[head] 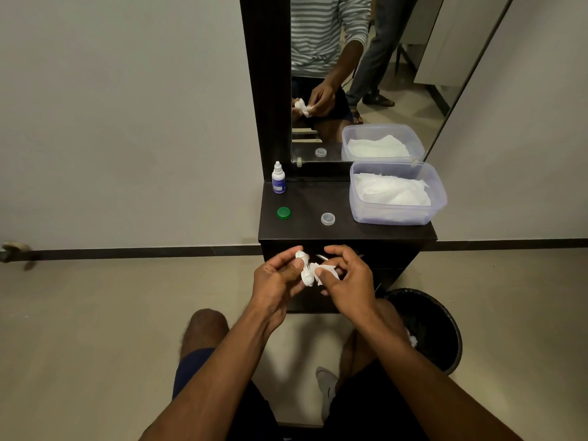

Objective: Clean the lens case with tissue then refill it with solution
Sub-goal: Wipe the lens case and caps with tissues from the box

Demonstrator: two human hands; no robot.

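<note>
Holding folded tissues [393, 190] — clear tub [359, 211] on dresser [305, 227].

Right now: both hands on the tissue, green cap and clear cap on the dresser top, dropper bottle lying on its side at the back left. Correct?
One error: the dropper bottle stands upright, not on its side, per the head view. The rest holds: left hand and right hand on the tissue, green cap and clear cap on the dresser top.

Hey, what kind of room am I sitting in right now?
Probably a bedroom or dressing corner at home: a tall mirror rises over a small dark dresser, a black bin stands beside it, and a solution bottle sits on top.
</note>
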